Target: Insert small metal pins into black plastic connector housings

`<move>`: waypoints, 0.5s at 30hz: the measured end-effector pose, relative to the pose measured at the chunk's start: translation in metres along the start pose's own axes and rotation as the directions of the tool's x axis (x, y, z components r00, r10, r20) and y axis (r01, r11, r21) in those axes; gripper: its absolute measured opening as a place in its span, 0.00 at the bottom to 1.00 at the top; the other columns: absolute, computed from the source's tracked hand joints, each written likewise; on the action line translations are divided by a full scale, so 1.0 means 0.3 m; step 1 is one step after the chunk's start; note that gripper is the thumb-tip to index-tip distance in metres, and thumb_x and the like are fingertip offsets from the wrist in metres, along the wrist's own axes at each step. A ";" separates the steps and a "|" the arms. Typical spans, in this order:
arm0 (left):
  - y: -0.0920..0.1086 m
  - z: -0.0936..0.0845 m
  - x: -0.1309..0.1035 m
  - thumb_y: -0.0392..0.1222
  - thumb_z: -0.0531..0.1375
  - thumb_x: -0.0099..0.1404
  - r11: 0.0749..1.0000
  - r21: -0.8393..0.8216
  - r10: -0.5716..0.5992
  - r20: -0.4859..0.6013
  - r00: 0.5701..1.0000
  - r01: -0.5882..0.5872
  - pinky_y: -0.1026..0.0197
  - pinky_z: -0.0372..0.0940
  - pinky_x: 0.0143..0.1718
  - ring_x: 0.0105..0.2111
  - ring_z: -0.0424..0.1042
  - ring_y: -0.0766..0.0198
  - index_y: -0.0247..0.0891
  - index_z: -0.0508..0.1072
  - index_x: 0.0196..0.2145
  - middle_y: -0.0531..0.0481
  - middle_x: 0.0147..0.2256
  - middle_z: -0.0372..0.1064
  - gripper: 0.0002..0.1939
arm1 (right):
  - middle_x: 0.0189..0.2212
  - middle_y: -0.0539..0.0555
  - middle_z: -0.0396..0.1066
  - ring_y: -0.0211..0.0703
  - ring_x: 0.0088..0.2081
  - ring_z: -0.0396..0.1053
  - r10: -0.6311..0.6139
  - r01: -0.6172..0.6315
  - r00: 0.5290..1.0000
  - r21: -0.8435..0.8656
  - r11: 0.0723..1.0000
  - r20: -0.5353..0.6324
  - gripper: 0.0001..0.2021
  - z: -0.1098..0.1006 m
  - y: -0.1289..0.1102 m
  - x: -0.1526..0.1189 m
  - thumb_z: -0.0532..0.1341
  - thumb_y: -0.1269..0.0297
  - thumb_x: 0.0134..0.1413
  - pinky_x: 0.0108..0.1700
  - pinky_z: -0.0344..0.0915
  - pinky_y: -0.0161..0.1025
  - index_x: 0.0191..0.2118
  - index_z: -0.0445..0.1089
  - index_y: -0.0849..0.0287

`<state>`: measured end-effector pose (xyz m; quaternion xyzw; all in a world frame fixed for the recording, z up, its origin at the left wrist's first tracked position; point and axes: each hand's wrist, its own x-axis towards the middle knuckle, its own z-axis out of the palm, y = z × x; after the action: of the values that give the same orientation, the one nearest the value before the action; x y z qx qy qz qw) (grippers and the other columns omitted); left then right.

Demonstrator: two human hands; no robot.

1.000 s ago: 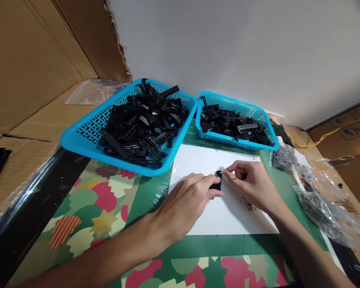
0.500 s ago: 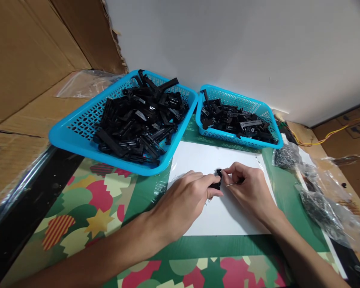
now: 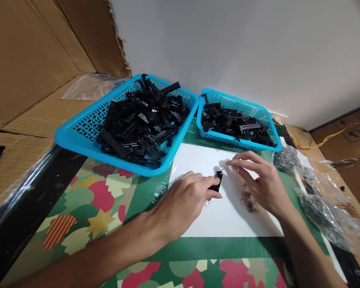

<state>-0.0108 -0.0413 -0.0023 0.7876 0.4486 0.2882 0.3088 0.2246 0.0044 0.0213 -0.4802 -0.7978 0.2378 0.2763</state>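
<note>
My left hand (image 3: 187, 200) pinches a small black plastic part (image 3: 218, 182) between thumb and fingers, over a white sheet (image 3: 219, 220). The part's top end stands out past the fingertips. To its right is my right hand (image 3: 258, 180), apart from the part, fingers stretched out and parted; I see nothing held in them. Beneath that hand lies a small heap of thin, brownish, curly wire-like pieces (image 3: 249, 201), partly covered by its edge. A few similar bits (image 3: 208, 203) show beside my left thumb.
A large blue basket (image 3: 75, 146) of black plastic parts stands at back left, a smaller blue basket (image 3: 243, 143) of them at back right. Clear bags of small metal pieces (image 3: 318, 208) lie at the right. A pale wall (image 3: 228, 44) rises behind, cardboard (image 3: 27, 52) at left.
My right hand has moved away from the black part, up and right, and its fingers have opened out. A thin pin-like piece no longer shows there. The brownish heap has come into view.
</note>
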 end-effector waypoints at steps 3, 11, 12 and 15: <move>-0.004 0.002 -0.001 0.32 0.66 0.71 1.000 0.006 0.011 -0.001 1.000 -0.011 0.52 0.71 0.42 0.40 0.78 0.51 0.38 0.81 0.49 0.46 0.38 0.80 0.11 | 0.40 0.56 0.82 0.49 0.41 0.80 0.124 -0.090 0.975 0.184 0.979 -0.183 0.07 0.039 -0.010 0.000 0.66 0.61 0.67 0.46 0.78 0.47 0.41 0.82 0.54; -0.009 0.002 0.000 0.29 0.66 0.70 1.000 -0.007 0.014 0.007 1.000 -0.014 0.51 0.71 0.42 0.41 0.78 0.51 0.37 0.81 0.51 0.46 0.38 0.80 0.13 | 0.33 0.54 0.78 0.45 0.33 0.80 0.321 -0.189 0.929 0.510 0.839 -0.185 0.11 0.114 -0.033 0.025 0.71 0.57 0.60 0.38 0.82 0.43 0.33 0.78 0.59; -0.009 0.001 0.001 0.29 0.66 0.70 1.000 -0.018 0.015 0.011 1.000 -0.014 0.52 0.71 0.42 0.41 0.78 0.51 0.37 0.81 0.50 0.46 0.38 0.81 0.13 | 0.33 0.54 0.78 0.45 0.33 0.80 0.315 -0.188 0.930 0.491 0.851 -0.191 0.11 0.115 -0.036 0.025 0.71 0.57 0.60 0.38 0.82 0.42 0.32 0.78 0.59; -0.015 0.003 0.001 0.27 0.65 0.69 0.999 -0.040 0.025 0.011 1.000 -0.024 0.52 0.71 0.42 0.41 0.77 0.52 0.36 0.81 0.50 0.46 0.38 0.81 0.13 | 0.32 0.53 0.79 0.44 0.32 0.80 0.281 -0.174 0.934 0.406 0.897 -0.221 0.09 0.118 -0.042 0.016 0.69 0.60 0.63 0.37 0.79 0.39 0.32 0.78 0.59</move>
<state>-0.0123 -0.0393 -0.0061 0.7883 0.4313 0.2965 0.3233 0.1910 -0.0008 0.0045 -0.5363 -0.6282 0.3502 0.4417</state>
